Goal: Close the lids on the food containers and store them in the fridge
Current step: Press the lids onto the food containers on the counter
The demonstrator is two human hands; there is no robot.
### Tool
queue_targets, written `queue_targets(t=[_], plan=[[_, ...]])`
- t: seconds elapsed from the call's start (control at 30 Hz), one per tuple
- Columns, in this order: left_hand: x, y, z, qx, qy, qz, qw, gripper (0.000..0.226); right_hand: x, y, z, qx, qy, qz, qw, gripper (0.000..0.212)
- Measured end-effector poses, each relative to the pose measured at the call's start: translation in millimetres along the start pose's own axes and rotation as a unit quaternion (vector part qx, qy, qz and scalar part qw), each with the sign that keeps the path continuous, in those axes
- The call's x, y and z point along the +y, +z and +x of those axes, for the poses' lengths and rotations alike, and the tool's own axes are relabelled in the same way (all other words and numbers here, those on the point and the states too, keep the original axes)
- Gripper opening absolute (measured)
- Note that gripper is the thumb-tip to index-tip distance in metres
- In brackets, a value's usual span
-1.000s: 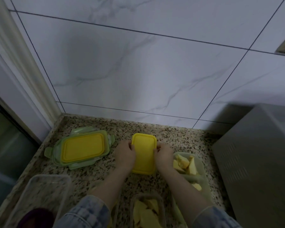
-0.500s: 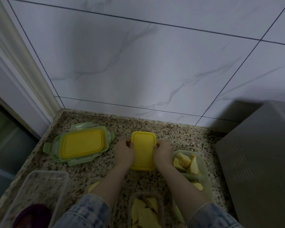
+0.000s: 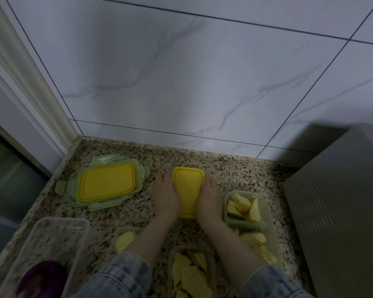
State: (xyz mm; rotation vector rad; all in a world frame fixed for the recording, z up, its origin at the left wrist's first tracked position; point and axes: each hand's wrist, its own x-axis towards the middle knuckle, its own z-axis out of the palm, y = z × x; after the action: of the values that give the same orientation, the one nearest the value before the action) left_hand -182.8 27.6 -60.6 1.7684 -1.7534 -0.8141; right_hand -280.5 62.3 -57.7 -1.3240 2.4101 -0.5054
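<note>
A small container with a yellow lid (image 3: 187, 188) stands in the middle of the speckled counter (image 3: 235, 171). My left hand (image 3: 166, 195) grips its left side and my right hand (image 3: 209, 196) grips its right side, fingers curled over the lid's edges. To the left lies a bigger yellow lid on a green clip lid (image 3: 105, 183). Open containers of yellow fruit pieces sit at the right (image 3: 246, 211), at the bottom centre (image 3: 192, 274) and under my left forearm (image 3: 125, 240).
A clear plastic box (image 3: 52, 250) with something purple inside stands at the bottom left. A grey metal appliance (image 3: 340, 211) fills the right side. A marble-tile wall (image 3: 181, 82) rises behind the counter, with a white door frame (image 3: 24, 72) at the left.
Both hands have stayed on the small yellow-lidded container, shifting slightly nearer along its sides. The view has tipped a little lower.
</note>
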Motion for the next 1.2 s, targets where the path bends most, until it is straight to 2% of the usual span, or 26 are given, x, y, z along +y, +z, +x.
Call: queue_targets(t=[0.17,0.23,0.3,0.4,0.47,0.83,1.03,1.2], plan=[[-1.5,10.6,12.0,-0.081,0.091,0.104,0.987,0.056,3.1,11.3,11.4,-0.085,-0.101,-0.001,0.991,0.056],[-7.1,14.3,15.4,-0.105,0.112,0.127,0.98,0.056,4.6,14.8,14.4,-0.084,-0.107,-0.007,0.991,0.057],[-13.9,16.7,16.4,-0.11,0.126,0.096,0.981,0.054,6.9,17.8,13.8,-0.073,-0.112,0.005,0.991,0.057],[-18.9,16.4,13.4,-0.11,0.098,-0.034,0.989,0.052,8.3,21.1,12.3,-0.061,-0.113,0.042,0.991,0.057],[-19.9,15.9,12.0,-0.107,0.079,-0.077,0.988,0.051,8.2,22.2,11.3,-0.052,-0.11,0.072,0.99,0.056],[-25.0,23.2,12.0,-0.095,0.071,-0.083,0.99,0.053,12.5,28.1,11.5,-0.028,-0.107,0.186,0.976,0.053],[-23.7,21.4,10.8,-0.093,0.057,-0.088,0.99,0.052,11.6,27.0,13.2,-0.041,-0.096,0.149,0.983,0.054],[-23.1,3.4,11.8,-0.129,0.075,-0.065,0.987,0.051,7.2,14.5,17.6,-0.087,-0.086,0.119,0.985,0.053]])
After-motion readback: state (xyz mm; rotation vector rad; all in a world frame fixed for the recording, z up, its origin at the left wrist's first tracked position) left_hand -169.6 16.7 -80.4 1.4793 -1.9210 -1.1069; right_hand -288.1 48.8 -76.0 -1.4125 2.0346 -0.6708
